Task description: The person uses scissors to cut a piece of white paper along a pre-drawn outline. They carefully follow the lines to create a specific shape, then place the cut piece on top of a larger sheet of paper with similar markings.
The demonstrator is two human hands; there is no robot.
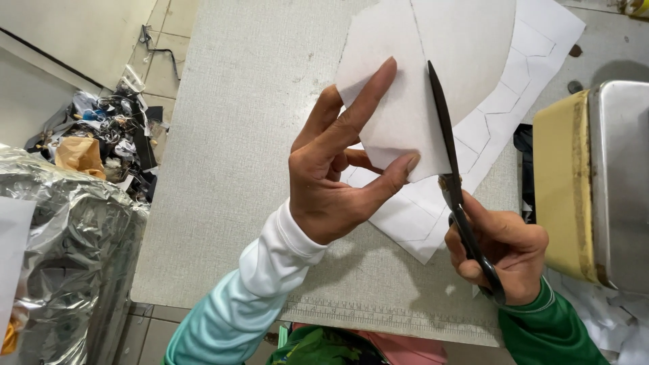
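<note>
- White fabric piece (405,101): held up above the counter (250,169), pinched at its lower edge between thumb and fingers of the left hand (338,176); a faint drawn line runs across its upper part
- Black scissors (453,182): held in the right hand (503,253), blades pointing up and away, lying along the right edge of the fabric piece; blades appear nearly closed on or against that edge
- Left hand grip: closed on the fabric piece, forefinger stretched up its face, thumb beneath
- Right hand grip: closed round the scissor handles
- Step in hand, as judged: cutting the fabric piece along its right edge, mid-stroke
- Next move, as judged, calls for the left hand to keep the piece taut and turn it so the blades meet the marked line, with fingers kept out of the blade path
- White pattern sheet (500,101): flat on the counter under the work, marked with angled outlines
- Metal box (618,182) with a yellow side: at the right edge of the counter
- Crumpled silver foil sheeting (74,250): left of the counter, with mixed scrap (108,135) on the floor beyond
</note>
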